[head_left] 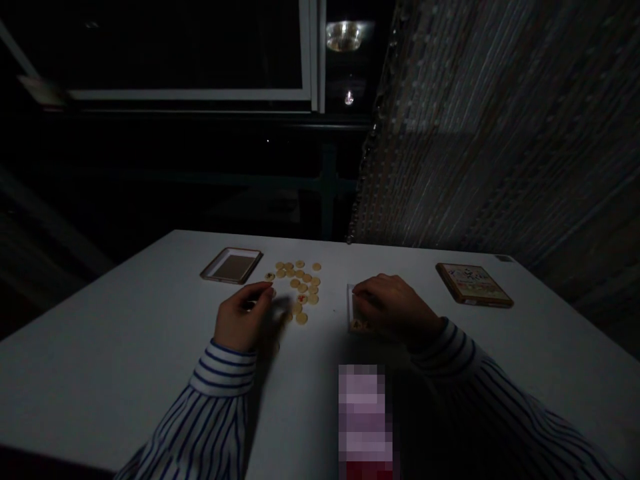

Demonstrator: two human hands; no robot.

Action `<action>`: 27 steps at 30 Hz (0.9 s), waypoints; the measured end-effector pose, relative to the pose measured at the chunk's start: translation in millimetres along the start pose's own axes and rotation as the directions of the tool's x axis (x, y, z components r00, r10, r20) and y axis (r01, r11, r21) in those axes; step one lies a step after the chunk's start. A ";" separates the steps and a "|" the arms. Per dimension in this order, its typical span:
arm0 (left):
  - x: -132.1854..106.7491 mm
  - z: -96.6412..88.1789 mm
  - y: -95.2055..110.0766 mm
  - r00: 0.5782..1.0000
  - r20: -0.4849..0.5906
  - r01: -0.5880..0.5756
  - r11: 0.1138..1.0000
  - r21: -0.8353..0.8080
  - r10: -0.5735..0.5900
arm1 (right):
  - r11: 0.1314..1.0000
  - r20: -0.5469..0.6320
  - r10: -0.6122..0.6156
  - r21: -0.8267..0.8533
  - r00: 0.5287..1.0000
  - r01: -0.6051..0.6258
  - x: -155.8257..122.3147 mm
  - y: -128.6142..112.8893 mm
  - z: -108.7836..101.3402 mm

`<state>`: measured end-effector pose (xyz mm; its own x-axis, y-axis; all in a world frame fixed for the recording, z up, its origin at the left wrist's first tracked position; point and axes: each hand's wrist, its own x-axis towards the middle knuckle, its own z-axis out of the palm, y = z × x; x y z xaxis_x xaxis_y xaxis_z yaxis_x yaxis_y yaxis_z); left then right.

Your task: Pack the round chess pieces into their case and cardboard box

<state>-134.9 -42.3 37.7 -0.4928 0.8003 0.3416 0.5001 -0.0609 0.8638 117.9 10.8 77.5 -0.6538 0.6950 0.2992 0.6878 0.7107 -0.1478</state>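
Several round, pale wooden Chinese chess pieces (303, 288) lie loosely grouped on the white table, a few showing dark or red characters. My left hand (243, 317) is at the group's near left side, thumb and forefinger pinched, with the pale edge of one piece showing at the fingertips. Over a small white-walled tray (351, 307) hangs my right hand (393, 305), its fingers bent down and closed; whatever they hold is hidden. Inside the tray's near edge, character-marked pieces (357, 325) sit side by side, partly covered by that hand.
An open shallow box part (231, 265) stands at the table's back left. A flat box with a printed top (474, 283) lies to the right. Behind the white table (125, 333) hang a string curtain (450, 133) and a dark window. A pixelated patch covers the near middle.
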 end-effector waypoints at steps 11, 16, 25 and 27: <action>-7.0 6.2 -37.1 0.999 0.039 -0.039 0.999 0.021 0.038 | 0.995 0.273 -0.086 -0.035 0.958 0.099 29.0 -32.4 32.3; -11.1 13.7 -45.8 0.981 0.115 -0.175 0.972 0.155 0.159 | 0.990 0.335 -0.104 -0.056 0.936 0.130 43.5 -45.1 48.1; -11.3 14.4 -45.5 0.911 0.304 -0.359 0.899 0.250 0.279 | 0.990 0.360 -0.077 -0.087 0.930 0.115 56.9 -58.9 75.1; -11.8 16.0 -45.3 0.907 0.311 -0.369 0.895 0.253 0.286 | 0.988 0.355 -0.088 -0.087 0.931 0.127 57.2 -58.8 77.7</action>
<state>-140.4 -39.4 -11.4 -0.0826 0.8934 0.4416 0.8089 -0.1987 0.5534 15.6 17.3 30.1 -0.7811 0.6229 -0.0436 0.6241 0.7809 -0.0261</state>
